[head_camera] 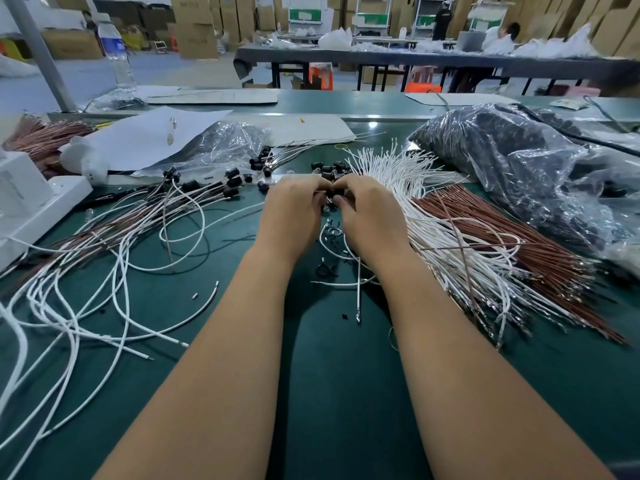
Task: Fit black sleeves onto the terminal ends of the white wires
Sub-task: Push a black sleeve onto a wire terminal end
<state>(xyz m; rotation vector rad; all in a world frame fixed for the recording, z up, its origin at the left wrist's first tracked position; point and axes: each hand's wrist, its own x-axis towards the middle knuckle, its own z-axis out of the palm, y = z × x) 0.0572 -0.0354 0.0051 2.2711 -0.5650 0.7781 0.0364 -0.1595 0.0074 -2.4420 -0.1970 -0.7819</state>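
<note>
Curled fingers (pixel 341 201) hide most of the black sleeve (pixel 336 193).

Bottle label (pixel 114 46) — blurred, no legible text

I see both bare forearms reaching forward from the near edge, converging toward the middle. My left hand (pixel 292 206) and right hand (pixel 367 209) meet fingertip to fingertip, backs up, fingers curled inward and pinching something small and dark between them.
</note>
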